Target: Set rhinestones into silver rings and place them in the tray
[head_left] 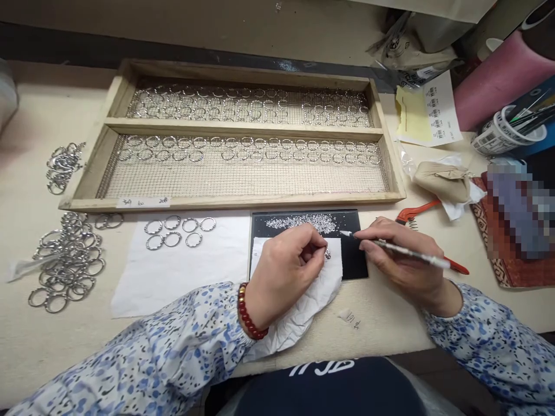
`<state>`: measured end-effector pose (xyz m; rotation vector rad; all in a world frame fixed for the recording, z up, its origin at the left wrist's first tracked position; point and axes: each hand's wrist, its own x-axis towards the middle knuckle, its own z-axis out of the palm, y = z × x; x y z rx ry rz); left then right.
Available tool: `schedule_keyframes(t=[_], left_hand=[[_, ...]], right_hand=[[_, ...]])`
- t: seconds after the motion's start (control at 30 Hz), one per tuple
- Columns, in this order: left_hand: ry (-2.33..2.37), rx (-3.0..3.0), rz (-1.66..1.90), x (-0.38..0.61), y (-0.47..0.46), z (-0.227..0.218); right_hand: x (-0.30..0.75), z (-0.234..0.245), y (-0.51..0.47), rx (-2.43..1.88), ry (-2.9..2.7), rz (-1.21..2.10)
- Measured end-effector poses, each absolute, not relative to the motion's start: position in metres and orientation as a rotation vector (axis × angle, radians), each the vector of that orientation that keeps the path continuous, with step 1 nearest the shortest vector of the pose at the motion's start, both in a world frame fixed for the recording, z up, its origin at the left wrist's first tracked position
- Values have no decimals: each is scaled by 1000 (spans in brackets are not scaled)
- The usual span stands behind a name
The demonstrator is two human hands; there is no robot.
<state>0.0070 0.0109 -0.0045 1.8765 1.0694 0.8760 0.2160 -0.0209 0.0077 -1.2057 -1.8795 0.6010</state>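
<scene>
My left hand (288, 268) is closed in a pinch over a crumpled white tissue (303, 312). A small shiny metal ring (328, 253) peeks out past its fingertips, most of it hidden by the fingers. In my right hand (401, 254) is a slim pen-like picking tool (403, 251), its white tip pointing left. That tip hovers at the right end of a spread of tiny sparkling rhinestones (303, 222) on a black board (355, 268). Several silver rings (172, 222) lie in two rows on a white cloth (143, 283) to the left.
Behind the board stands a wooden mesh-bottomed tray (234, 203) with rows of rings. Piles of rings (71, 260) lie at far left. To the right are orange-handled pliers (405, 214), a beige pouch (442, 180), a cup of tools (503, 136) and a pink roll (498, 81).
</scene>
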Motion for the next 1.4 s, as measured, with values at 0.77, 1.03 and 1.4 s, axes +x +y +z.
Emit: schedule_keyframes(t=[0.77, 1.03, 1.4], left_hand=[[1078, 1899, 854, 6, 11, -4], [1063, 1903, 870, 6, 11, -5], [1046, 1902, 881, 7, 11, -6]], right_hand=[[208, -1, -22, -1388, -1718, 594], [202, 8, -26, -1219, -1590, 778], [197, 10, -28, -1109, -1658, 789]])
